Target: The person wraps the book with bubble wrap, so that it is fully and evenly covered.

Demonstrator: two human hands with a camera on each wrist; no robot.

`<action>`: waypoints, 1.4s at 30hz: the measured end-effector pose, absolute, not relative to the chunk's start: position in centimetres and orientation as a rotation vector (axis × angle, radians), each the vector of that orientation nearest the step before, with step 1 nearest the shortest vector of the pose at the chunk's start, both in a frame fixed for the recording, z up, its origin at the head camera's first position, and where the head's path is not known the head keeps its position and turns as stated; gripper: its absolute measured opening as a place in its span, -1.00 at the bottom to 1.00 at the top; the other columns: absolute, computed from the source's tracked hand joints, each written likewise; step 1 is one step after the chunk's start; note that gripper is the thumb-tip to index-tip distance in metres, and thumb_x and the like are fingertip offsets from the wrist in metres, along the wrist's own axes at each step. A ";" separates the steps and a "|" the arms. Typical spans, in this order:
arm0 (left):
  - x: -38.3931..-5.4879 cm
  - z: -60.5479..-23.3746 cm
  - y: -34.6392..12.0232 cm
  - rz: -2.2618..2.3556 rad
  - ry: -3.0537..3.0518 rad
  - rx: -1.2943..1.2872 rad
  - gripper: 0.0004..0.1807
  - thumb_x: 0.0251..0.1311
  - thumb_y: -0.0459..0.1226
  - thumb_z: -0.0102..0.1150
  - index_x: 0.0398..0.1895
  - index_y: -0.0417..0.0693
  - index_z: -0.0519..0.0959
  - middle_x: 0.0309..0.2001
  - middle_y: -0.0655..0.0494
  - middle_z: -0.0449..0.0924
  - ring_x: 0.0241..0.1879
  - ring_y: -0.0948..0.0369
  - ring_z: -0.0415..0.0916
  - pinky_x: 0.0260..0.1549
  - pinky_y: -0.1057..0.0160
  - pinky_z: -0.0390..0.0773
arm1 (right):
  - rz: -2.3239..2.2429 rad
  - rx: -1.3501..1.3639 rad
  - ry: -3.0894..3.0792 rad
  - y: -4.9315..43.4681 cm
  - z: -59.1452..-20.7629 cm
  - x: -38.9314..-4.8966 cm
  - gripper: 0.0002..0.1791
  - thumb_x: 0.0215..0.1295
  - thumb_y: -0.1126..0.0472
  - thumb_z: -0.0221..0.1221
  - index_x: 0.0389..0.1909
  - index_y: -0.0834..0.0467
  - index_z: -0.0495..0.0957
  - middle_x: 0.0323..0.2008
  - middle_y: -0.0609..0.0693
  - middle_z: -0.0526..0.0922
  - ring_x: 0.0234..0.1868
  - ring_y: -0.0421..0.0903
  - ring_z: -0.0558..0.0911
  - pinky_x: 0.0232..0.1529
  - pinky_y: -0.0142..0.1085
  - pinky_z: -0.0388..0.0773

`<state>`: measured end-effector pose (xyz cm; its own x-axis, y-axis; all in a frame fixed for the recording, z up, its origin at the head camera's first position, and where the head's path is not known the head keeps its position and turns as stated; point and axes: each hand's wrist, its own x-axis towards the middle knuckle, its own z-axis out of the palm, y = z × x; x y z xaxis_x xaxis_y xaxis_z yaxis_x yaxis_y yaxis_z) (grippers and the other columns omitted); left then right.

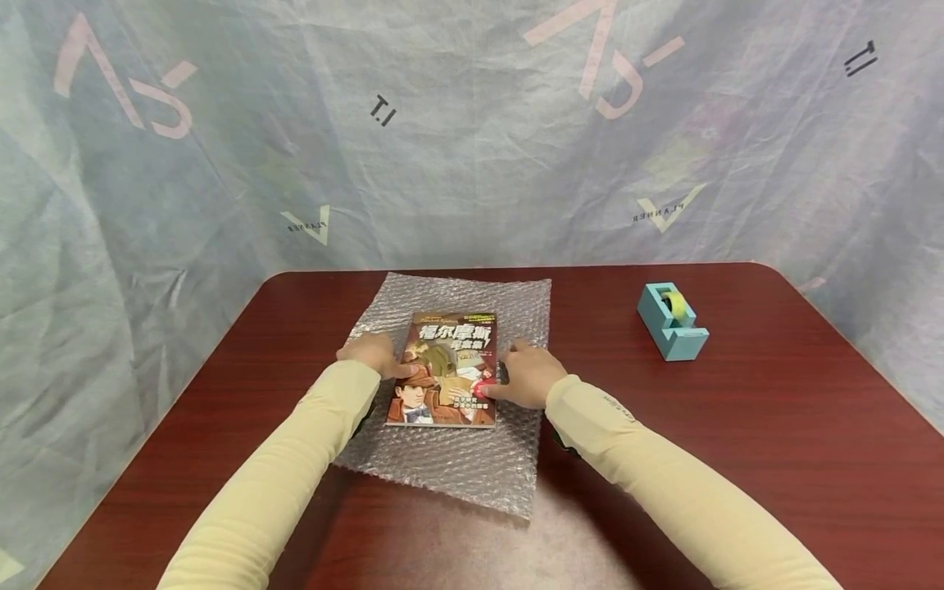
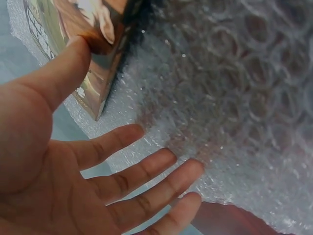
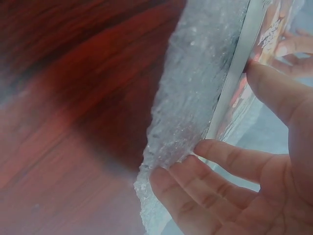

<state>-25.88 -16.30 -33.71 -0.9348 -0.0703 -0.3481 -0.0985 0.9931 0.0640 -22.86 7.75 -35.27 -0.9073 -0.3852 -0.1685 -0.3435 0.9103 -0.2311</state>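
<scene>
A paperback book [image 1: 437,360] with an illustrated cover lies face up on a sheet of bubble wrap [image 1: 472,471]. On its left side my left hand [image 1: 369,354] rests its thumb on the cover. The fingers of that hand [image 2: 142,178] are spread and nearly straight over the wrap in the left wrist view. At the opposite side, my right hand [image 1: 533,377] has its thumb on the cover by the pale page edge [image 3: 237,68]. Its other fingers [image 3: 210,191] reach loosely to the wrap beside the book, near the sheet's right border.
A light blue tape dispenser [image 1: 673,324] with a yellow roll stands at the right on the dark red table [image 1: 737,410]. Behind the table hangs a pale printed cloth [image 1: 472,164], which also runs along both sides.
</scene>
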 end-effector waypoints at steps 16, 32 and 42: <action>-26.1 -33.7 -13.2 0.024 2.815 -0.037 -0.35 0.26 0.20 0.28 0.08 -0.17 0.65 0.22 -0.21 0.57 0.14 -0.15 0.57 0.05 -0.12 0.60 | -0.318 -0.556 2.864 10.7 -35.0 -22.3 -0.22 0.34 -0.22 0.27 0.30 0.33 0.50 0.31 0.36 0.42 0.24 0.34 0.51 0.23 0.11 0.48; -25.9 -33.7 -10.2 0.019 2.820 -0.017 -0.20 0.27 0.21 0.27 0.37 -0.16 0.48 0.38 -0.19 0.42 0.30 -0.15 0.43 0.20 -0.13 0.49 | -0.322 -0.537 2.865 13.4 -34.8 -21.6 -0.20 0.27 -0.24 0.33 0.25 0.35 0.53 0.24 0.34 0.47 0.16 0.30 0.56 0.18 0.11 0.51; -25.9 -33.9 -8.7 0.008 2.842 0.022 -0.20 0.23 0.22 0.30 0.33 -0.16 0.53 0.33 -0.17 0.48 0.26 -0.11 0.48 0.14 -0.06 0.55 | -0.336 -0.525 2.863 15.1 -35.0 -21.1 -0.15 0.30 -0.25 0.30 0.30 0.37 0.47 0.31 0.38 0.40 0.26 0.32 0.49 0.22 0.14 0.47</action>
<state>-25.88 -8.67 -33.86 -0.9553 0.0161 -0.2951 0.0145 0.9999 0.0077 -21.10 15.07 -35.01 -0.9142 -0.3704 -0.1644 -0.3223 0.9105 -0.2592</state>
